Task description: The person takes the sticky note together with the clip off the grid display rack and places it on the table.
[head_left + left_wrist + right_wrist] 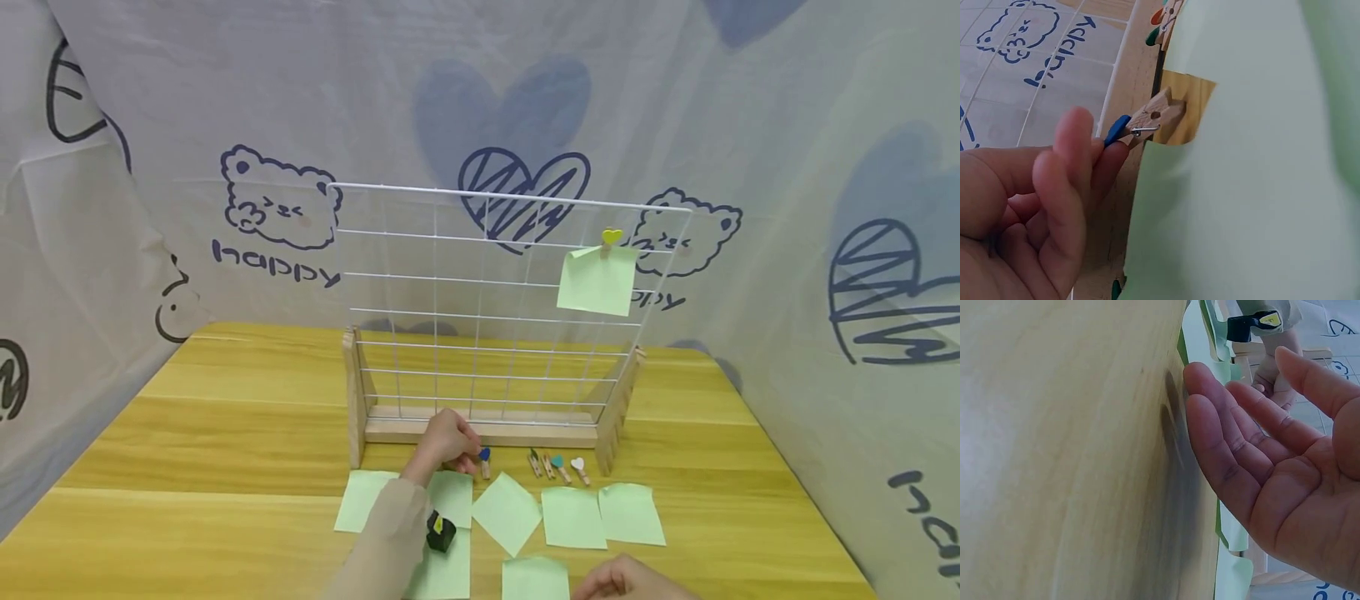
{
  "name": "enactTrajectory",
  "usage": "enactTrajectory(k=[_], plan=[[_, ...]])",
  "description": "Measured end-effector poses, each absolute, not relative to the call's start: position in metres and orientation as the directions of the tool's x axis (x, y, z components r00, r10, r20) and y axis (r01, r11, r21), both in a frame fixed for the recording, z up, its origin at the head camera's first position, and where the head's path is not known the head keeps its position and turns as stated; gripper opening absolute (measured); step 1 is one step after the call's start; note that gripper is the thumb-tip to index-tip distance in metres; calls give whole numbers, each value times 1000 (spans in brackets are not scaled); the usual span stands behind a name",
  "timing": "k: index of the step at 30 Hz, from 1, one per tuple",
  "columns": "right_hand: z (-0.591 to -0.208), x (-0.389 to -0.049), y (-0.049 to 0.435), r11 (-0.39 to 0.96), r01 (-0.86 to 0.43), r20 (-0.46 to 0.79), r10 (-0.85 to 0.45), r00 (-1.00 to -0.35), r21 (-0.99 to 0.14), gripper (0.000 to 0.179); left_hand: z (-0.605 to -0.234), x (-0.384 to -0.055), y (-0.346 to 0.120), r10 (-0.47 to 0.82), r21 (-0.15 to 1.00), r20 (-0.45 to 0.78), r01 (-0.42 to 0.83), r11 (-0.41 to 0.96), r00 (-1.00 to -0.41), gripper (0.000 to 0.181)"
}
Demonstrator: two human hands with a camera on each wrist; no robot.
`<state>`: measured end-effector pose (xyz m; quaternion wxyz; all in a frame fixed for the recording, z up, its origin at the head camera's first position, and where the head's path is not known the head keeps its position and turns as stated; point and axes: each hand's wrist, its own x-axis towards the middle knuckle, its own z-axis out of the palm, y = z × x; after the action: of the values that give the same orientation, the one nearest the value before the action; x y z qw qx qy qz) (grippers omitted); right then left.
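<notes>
My left hand [448,440] is low in front of the white wire grid [475,343]. Between its thumb and finger it pinches a small wooden clothespin [1155,119] by the end with a blue heart; the pin's wooden tips point away from the fingers. My right hand [628,580] is at the near edge of the head view, beside a pale green sticky note [535,579]. Its fingers are loosely bent and the palm holds nothing, as the right wrist view shows. High on the grid's right side, a yellow-heart clothespin [611,237] holds another green note [597,282].
Several clothespins [561,468] lie before the rack's wooden base [487,433]. More green notes [573,518] are spread over the wooden table [187,467]. A black wrist camera [440,533] overlaps some notes. A printed cloth [375,100] hangs behind.
</notes>
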<state>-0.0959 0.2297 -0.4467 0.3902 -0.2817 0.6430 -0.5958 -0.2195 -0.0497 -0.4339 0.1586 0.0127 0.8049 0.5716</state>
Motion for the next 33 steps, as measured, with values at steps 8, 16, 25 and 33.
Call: enactTrajectory(k=[8, 16, 25, 33], plan=[[-452, -97, 228, 127, 108, -165, -839, -518, -986, 34, -438, -219, -48, 178, 902, -238, -149, 405, -955, 10], [-451, -96, 227, 141, 136, -192, -825, -531, -981, 34, -441, -219, -47, 175, 893, -229, -134, 430, -958, 11], [-442, -93, 225, 151, 218, -255, -759, -599, -964, 30, -436, -218, -46, 159, 880, -233, -138, 455, -960, 10], [-423, -105, 227, 114, 69, -132, -765, -631, -991, 31, -425, -216, -48, 166, 864, -220, -113, 490, -961, 6]])
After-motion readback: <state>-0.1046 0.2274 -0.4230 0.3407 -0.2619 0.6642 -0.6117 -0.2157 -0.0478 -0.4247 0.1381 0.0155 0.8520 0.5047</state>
